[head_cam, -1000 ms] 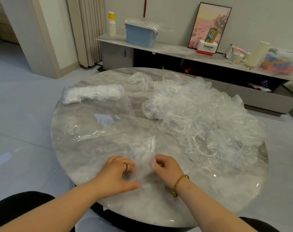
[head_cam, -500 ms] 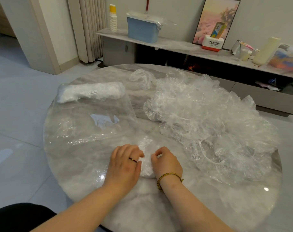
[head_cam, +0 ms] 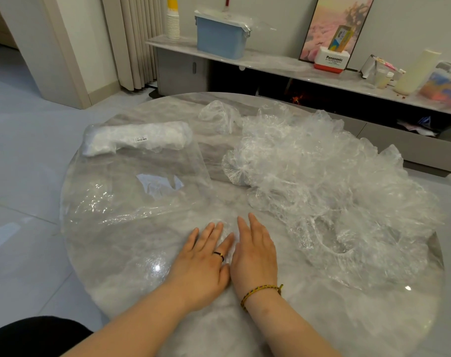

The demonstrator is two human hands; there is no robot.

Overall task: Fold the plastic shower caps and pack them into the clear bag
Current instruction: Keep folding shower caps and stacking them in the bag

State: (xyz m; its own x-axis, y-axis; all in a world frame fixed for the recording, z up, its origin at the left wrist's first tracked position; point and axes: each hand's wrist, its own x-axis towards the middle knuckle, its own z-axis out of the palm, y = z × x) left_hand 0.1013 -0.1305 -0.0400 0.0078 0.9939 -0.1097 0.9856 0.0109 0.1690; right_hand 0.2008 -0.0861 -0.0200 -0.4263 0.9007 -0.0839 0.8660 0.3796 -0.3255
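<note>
My left hand [head_cam: 205, 258] and my right hand [head_cam: 255, 251] lie flat side by side near the front of the round marble table [head_cam: 121, 287], fingers straight, pressing down on a folded shower cap that is almost wholly hidden beneath them. A big loose heap of clear shower caps [head_cam: 330, 191] fills the right half of the table. The clear bag [head_cam: 131, 186] lies flat on the left, with a white roll of packed caps [head_cam: 134, 139] at its far end.
One more crumpled cap [head_cam: 219, 114] sits at the table's far side. Behind the table runs a low shelf [head_cam: 283, 67] with a blue bin [head_cam: 220, 38], stacked paper cups [head_cam: 172, 21] and a Panasonic box [head_cam: 331, 60]. Grey floor lies to the left.
Both hands went from curled, pinching and gathering the cap, to flat with straight fingers pressing it down. The camera moved closer to the table.
</note>
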